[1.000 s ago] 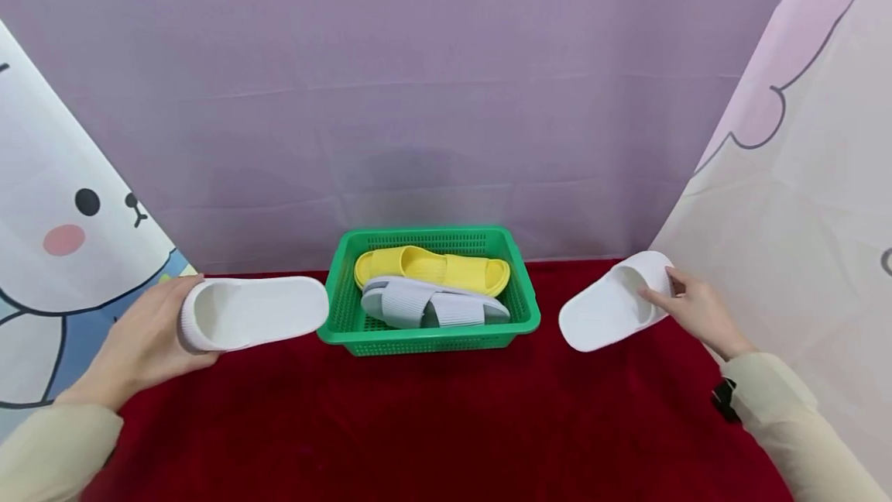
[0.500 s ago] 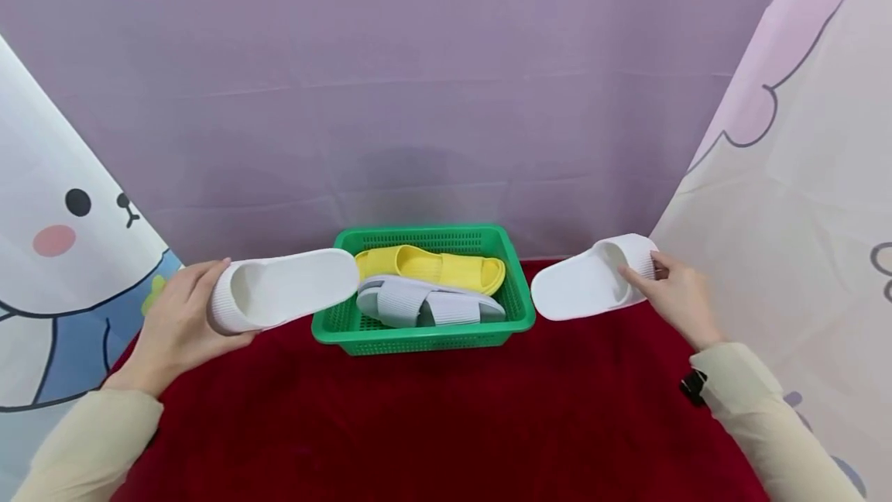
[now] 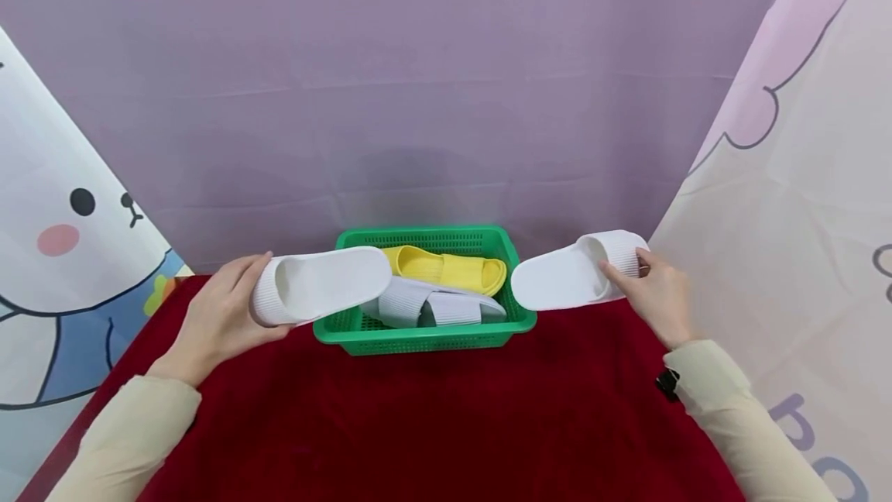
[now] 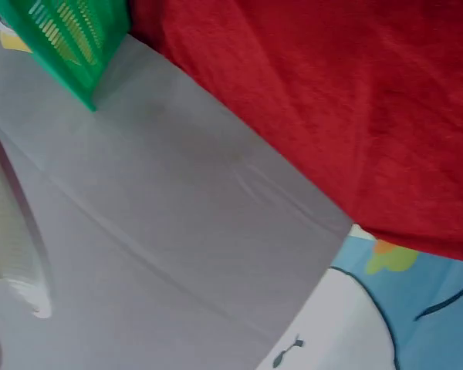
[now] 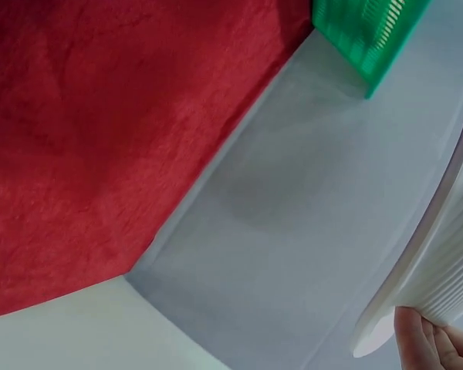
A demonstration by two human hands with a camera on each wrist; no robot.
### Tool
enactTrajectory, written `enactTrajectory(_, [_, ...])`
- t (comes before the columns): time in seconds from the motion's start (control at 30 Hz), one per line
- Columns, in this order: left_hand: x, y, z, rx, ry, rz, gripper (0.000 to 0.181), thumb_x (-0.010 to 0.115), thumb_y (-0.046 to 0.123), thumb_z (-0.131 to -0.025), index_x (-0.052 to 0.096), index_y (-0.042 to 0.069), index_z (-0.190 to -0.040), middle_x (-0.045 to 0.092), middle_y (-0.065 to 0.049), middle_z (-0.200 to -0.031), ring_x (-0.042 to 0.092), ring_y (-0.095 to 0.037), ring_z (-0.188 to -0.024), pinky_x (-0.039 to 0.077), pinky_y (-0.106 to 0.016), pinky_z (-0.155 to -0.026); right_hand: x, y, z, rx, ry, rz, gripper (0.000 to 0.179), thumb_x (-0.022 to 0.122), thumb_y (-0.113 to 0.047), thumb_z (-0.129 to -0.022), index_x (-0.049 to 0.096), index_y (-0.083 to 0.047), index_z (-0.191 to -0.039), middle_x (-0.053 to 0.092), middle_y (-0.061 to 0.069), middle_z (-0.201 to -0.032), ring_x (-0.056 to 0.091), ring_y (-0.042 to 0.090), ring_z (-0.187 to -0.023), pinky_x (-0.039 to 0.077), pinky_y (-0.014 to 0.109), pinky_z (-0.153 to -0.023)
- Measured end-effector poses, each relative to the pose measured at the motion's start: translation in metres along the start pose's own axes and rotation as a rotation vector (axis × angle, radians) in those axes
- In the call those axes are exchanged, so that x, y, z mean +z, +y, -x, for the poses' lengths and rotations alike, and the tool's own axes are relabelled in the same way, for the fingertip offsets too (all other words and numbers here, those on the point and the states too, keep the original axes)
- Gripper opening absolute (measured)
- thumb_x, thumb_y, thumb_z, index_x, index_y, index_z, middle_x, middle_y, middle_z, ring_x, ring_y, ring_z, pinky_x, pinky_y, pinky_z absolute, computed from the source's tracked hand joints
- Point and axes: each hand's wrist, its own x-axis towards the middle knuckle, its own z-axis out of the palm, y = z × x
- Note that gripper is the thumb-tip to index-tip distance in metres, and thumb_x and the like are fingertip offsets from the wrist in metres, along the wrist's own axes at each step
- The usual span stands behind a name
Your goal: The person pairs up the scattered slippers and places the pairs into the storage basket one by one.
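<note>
In the head view my left hand point(image 3: 226, 316) grips a white slide slipper point(image 3: 334, 281) around its ribbed strap. The slipper's heel end overlaps the left part of the green basket point(image 3: 425, 343). Its mate, another white slide slipper point(image 3: 557, 277), is pinched at the strap by my right hand point(image 3: 655, 293), thumb on the near side. That heel end reaches the basket's right rim. Inside the basket lie a yellow slipper pair point(image 3: 474, 273) at the back and a pale grey pair point(image 3: 453, 308) in front. The left wrist view catches only an edge of the left white slipper point(image 4: 8, 239).
Dark red cloth point(image 3: 446, 424) covers the surface under the basket. A plain mauve curtain point(image 3: 432, 99) hangs right behind it. Printed cloth panels stand at both sides, a cartoon animal panel point(image 3: 70, 277) on the left and a pale panel point(image 3: 787, 254) on the right.
Both hands have moved inward and a little up with their white slippers. The left slipper now overlaps the basket, and the right one has come from well outside to the basket's right rim.
</note>
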Motion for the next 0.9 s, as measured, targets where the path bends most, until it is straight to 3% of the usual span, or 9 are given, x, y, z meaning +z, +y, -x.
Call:
enactTrajectory(0.07, [0.001,0.004,-0.003,-0.012,-0.009,0.006,0.101,0.089,0.032,-0.041,0.048,0.002,-0.128,0.052,-0.017,-0.119,0.049,-0.032,-0.104,0.051,-0.053,-0.074,0.003,-0.002,0.001,-0.005,0.026,0.007,0.051,0.066,-0.051,-0.076,0.064,-0.002,-0.091,0.067,0.02,-0.085,0.06,0.031,-0.075,0.044,0.035,-0.062])
enactTrajectory(0.2, [0.003,0.013,-0.011,-0.029,-0.024,0.012,0.098,0.087,0.034,-0.044,0.048,0.001,-0.128,0.053,-0.018,-0.117,0.05,-0.033,-0.102,0.05,-0.053,-0.075,0.008,-0.009,0.003,0.022,0.06,0.011,0.071,0.067,-0.052,-0.074,0.058,0.003,-0.119,0.065,0.025,-0.097,0.06,0.036,-0.084,0.045,0.046,-0.071])
enactTrajectory(0.6, [0.015,0.029,-0.022,-0.009,-0.074,0.026,0.096,0.084,0.038,-0.048,0.047,0.0,-0.127,0.055,-0.017,-0.117,0.052,-0.032,-0.102,0.05,-0.052,-0.075,0.02,-0.022,0.004,-0.006,0.185,-0.007,0.059,0.073,-0.044,-0.07,0.064,0.002,-0.106,0.067,0.022,-0.083,0.061,0.034,-0.074,0.04,0.046,-0.065])
enactTrajectory(0.9, [0.028,0.041,-0.032,0.032,-0.051,0.054,0.094,0.082,0.038,-0.048,0.048,0.001,-0.127,0.055,-0.014,-0.116,0.052,-0.03,-0.103,0.051,-0.049,-0.076,0.027,-0.039,0.006,-0.061,0.235,-0.029,0.059,0.076,-0.042,-0.067,0.064,0.003,-0.103,0.066,0.022,-0.089,0.059,0.036,-0.074,0.04,0.045,-0.063])
